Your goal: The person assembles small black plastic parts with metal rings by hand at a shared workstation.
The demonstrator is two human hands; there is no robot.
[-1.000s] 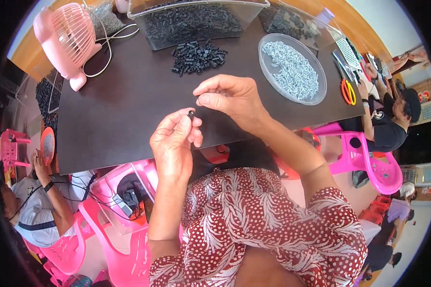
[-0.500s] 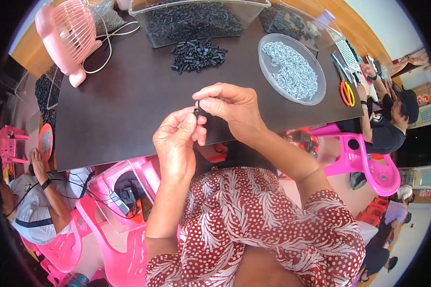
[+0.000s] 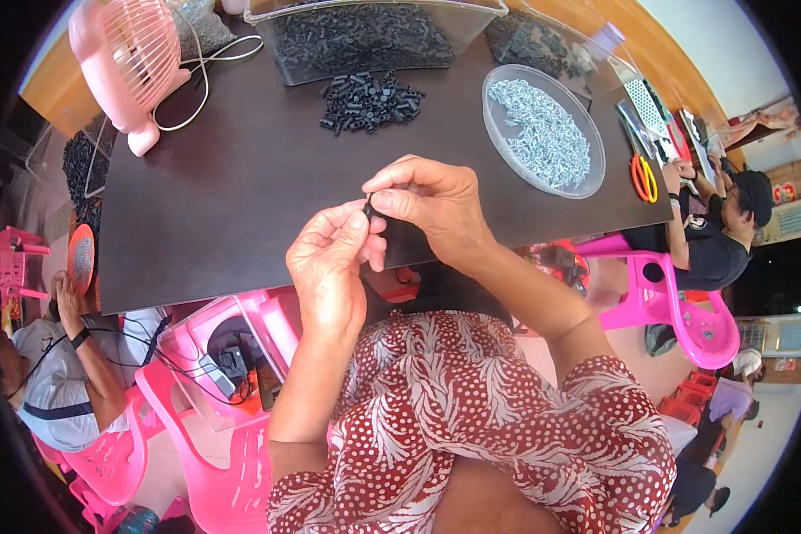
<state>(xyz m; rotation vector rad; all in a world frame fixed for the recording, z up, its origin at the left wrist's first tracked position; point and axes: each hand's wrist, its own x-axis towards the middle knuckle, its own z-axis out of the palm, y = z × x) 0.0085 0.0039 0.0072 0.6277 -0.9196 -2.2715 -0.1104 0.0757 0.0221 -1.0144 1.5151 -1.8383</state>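
I see the left hand (image 3: 327, 256) raised over the near edge of the tabletop (image 3: 205, 214), its thumb and forefinger pinched on a small black part (image 3: 368, 211) and the other fingers loosely curled. The right hand (image 3: 434, 203) meets it from the other side, thumb and forefinger brought nearly together at the upper end of that part. The tips hide the contact from me, so I cannot tell whether this hand grips the same part or another tiny piece.

Beyond the hands I have a loose pile of black parts (image 3: 370, 102) lying on the dark surface, just in front of a clear bin (image 3: 472, 37) filled with more of them. Right of the pile, a round, shallow dish (image 3: 505, 129) carries a heap of silvery pieces (image 3: 547, 133), and the scissors (image 3: 643, 178) with orange and yellow handles lie near its right side. At the far left I see a pink fan (image 3: 129, 71) with a white cord (image 3: 206, 93) beside it. One person (image 3: 721, 240) in a dark cap sits off to the right, another (image 3: 62, 392) in a pale shirt to the left.
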